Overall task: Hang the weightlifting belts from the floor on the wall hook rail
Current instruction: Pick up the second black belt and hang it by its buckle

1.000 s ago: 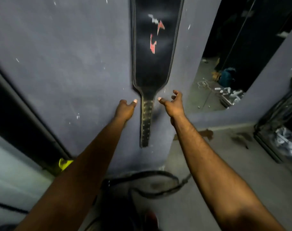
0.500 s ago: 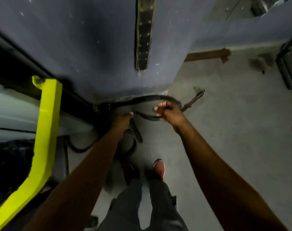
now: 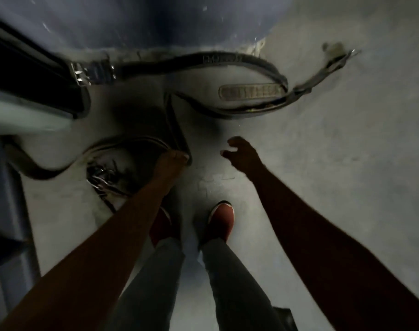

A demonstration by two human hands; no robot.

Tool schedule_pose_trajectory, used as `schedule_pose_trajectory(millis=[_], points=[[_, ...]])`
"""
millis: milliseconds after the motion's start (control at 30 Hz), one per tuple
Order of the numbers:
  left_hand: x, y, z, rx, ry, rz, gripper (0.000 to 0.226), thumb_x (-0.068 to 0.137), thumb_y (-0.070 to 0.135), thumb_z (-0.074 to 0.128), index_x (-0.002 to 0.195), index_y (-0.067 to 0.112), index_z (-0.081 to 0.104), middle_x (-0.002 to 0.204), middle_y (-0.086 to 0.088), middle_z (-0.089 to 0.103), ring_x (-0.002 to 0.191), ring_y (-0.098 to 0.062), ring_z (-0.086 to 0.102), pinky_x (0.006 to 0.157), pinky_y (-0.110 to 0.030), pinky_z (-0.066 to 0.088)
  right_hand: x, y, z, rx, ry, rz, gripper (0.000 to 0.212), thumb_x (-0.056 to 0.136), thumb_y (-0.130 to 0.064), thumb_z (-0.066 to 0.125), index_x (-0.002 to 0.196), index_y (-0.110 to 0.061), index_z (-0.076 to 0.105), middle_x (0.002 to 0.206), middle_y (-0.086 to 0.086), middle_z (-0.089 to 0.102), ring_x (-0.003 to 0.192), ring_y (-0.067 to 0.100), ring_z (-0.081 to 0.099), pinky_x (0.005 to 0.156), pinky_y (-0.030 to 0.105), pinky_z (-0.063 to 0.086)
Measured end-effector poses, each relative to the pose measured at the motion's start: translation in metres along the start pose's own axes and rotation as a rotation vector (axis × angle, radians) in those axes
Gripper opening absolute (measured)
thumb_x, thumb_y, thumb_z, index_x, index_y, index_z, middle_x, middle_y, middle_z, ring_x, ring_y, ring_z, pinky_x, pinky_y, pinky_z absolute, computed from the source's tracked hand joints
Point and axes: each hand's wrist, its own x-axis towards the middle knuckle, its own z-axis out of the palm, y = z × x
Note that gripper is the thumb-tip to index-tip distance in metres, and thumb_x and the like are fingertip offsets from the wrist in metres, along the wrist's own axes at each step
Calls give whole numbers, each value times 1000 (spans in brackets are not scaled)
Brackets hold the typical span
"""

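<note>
I look straight down at the grey floor. A long dark belt point(image 3: 218, 60) with a metal buckle point(image 3: 80, 72) curves along the foot of the wall and loops back. A second belt point(image 3: 129, 144) lies coiled nearer me, its buckle end point(image 3: 101, 177) towards the left. My left hand point(image 3: 174, 160) grips the edge of this nearer belt where a strap runs up from it. My right hand point(image 3: 239, 152) hovers above bare floor, fingers loosely curled, holding nothing. The hook rail is out of view.
The blue-grey wall point(image 3: 132, 25) fills the top. A dark frame with a pale panel point(image 3: 29, 91) juts in from the left. My red shoes point(image 3: 221, 218) stand just behind the hands. Bare concrete floor point(image 3: 347, 163) stretches to the right.
The view has dropped from the hung belt on the wall to the floor. Both hands came down; the left one now holds the nearer belt, and the right one has let go of the far belt.
</note>
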Motion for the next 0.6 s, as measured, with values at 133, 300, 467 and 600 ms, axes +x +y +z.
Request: schedule_pose_trajectory(millis=[133,300,467,600], points=[[63,-7,33,61,-11,101,18,99,8,54,84,15,62,77,3,68,67,-3,58,70,-28,47,91,20,-5,-289,40,-181,69,93,-16,66,152,-5,31,157,16,35,143,30,36,111,27,29],[118,13,60,412,-18,285,41,98,18,57,136,3,53,139,-19,55,128,-33,53,109,-42,42,181,37,-23,-523,133,-124,84,91,-13,67,158,-19,17,167,12,4,147,35,30,114,43,37],[163,38,97,800,-22,604,67,98,18,55,156,14,20,164,-14,14,151,-33,17,121,-44,22,203,57,-23,-642,211,-138,65,93,-10,63,150,-7,33,156,20,32,138,36,42,112,43,39],[182,39,114,1188,120,634,64,100,28,49,157,21,21,165,-13,9,151,-40,8,121,-56,12,181,69,-14,-685,118,-389,34,97,-4,55,130,3,56,130,24,59,122,35,57,99,35,46]])
